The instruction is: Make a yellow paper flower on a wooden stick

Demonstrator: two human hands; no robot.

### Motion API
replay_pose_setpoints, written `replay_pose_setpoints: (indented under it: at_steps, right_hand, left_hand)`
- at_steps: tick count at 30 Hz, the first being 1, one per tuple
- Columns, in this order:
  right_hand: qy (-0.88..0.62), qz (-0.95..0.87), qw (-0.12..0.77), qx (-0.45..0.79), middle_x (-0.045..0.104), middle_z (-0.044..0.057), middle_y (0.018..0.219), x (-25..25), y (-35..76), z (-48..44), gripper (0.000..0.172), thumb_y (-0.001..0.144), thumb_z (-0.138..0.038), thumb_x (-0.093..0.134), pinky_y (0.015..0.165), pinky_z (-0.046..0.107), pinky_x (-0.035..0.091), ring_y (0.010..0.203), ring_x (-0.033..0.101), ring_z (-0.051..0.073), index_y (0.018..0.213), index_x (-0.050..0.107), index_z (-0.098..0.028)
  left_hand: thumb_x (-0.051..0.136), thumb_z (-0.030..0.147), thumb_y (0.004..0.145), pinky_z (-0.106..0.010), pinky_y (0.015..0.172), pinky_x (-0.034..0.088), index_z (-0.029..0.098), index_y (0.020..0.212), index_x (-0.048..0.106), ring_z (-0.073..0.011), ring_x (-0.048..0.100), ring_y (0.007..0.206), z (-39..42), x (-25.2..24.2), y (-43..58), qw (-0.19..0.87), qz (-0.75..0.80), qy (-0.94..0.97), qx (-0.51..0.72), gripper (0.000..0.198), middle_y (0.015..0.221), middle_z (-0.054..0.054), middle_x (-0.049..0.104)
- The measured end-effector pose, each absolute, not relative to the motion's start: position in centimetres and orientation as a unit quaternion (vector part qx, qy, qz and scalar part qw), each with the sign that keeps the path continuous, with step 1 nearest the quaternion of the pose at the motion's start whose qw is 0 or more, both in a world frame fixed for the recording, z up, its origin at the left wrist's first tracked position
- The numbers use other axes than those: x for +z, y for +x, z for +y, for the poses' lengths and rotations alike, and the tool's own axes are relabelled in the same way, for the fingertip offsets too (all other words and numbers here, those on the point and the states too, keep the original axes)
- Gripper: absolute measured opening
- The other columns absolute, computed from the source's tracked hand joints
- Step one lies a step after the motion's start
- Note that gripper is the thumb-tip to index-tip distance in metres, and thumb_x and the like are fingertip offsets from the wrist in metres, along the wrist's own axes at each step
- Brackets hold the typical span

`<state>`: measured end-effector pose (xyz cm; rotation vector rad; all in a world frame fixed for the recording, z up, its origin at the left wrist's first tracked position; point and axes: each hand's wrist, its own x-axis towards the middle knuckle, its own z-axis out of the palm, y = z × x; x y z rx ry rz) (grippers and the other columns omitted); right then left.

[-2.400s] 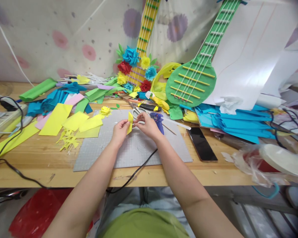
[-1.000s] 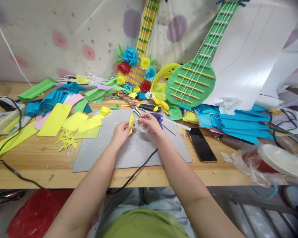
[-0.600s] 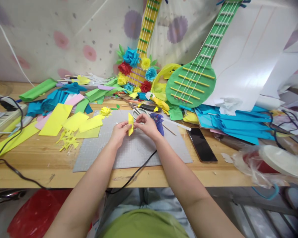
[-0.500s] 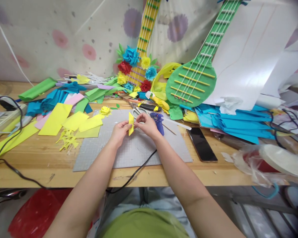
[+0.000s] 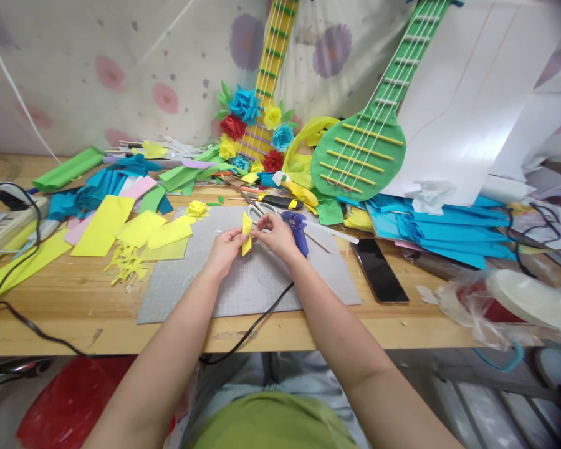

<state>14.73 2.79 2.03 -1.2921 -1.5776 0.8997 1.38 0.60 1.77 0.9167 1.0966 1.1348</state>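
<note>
Above the grey cutting mat (image 5: 177, 293), a small piece of yellow paper (image 5: 247, 234) is held on edge between my two hands. My left hand (image 5: 225, 249) pinches its left side with thumb and fingers. From the right, my right hand (image 5: 277, 236) has its fingertips closed at the paper's other face; part of the paper there is hidden by the fingers. Just beyond my right hand lie scissors (image 5: 260, 209) and a purple-blue hot glue gun (image 5: 297, 232). A yellow paper flower (image 5: 197, 209) rests at the mat's far left corner.
Yellow paper sheets (image 5: 103, 226) and scraps (image 5: 127, 263) lie left of the mat. A phone (image 5: 381, 272) is to its right. Behind stand a green paper lute (image 5: 359, 153) and a yellow one with flowers (image 5: 257, 140). A black cord (image 5: 257, 324) crosses the front edge.
The yellow paper has turned slightly in my fingers, its upper end now tilting a little differently. Both hands stay in almost the same place, and the view has shifted very slightly.
</note>
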Motion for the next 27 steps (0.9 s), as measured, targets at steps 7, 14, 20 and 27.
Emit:
replay_pose_setpoints:
  at_steps: [7,14,20,27]
  right_hand:
    - [-0.533,-0.634,0.435,0.355,0.058,-0.005,0.070,2.11,14.65,2.66,0.020,0.063,-0.026,0.060,0.067,0.026,0.045,0.068,0.058,0.011,0.072,0.044,-0.021]
    - [-0.546,-0.636,0.425,0.341,0.059,-0.003,0.072,2.07,14.59,2.65,0.020,0.063,-0.026,0.061,0.068,0.027,0.044,0.070,0.058,0.012,0.073,0.044,-0.021]
    - [-0.564,-0.640,0.418,0.311,0.059,-0.003,0.072,1.85,14.53,2.60,0.018,0.063,-0.026,0.060,0.070,0.029,0.044,0.070,0.057,0.013,0.072,0.045,-0.021]
    - [-0.587,-0.627,0.419,0.294,0.059,-0.004,0.071,1.71,14.26,2.47,0.017,0.064,-0.027,0.059,0.066,0.026,0.043,0.067,0.056,0.012,0.072,0.045,-0.022]
  left_hand:
    - [0.073,0.034,0.050,-0.022,0.059,0.041,0.014,0.083,0.065,-0.0124,0.058,0.063,0.72,1.58,1.38,0.608,0.476,0.404,0.490,0.039,0.074,-0.004,0.068]
    - [0.074,0.031,0.050,-0.023,0.062,0.044,0.014,0.085,0.065,-0.0133,0.060,0.067,0.69,1.64,1.39,0.621,0.461,0.400,0.491,0.039,0.079,-0.006,0.069]
    - [0.075,0.031,0.051,-0.023,0.062,0.045,0.014,0.085,0.065,-0.0144,0.061,0.068,0.90,1.36,1.39,0.616,0.474,0.397,0.488,0.040,0.077,-0.006,0.069]
    - [0.076,0.034,0.048,-0.021,0.059,0.046,0.013,0.087,0.064,-0.0112,0.059,0.065,0.58,1.74,1.41,0.627,0.458,0.408,0.480,0.046,0.079,-0.005,0.068]
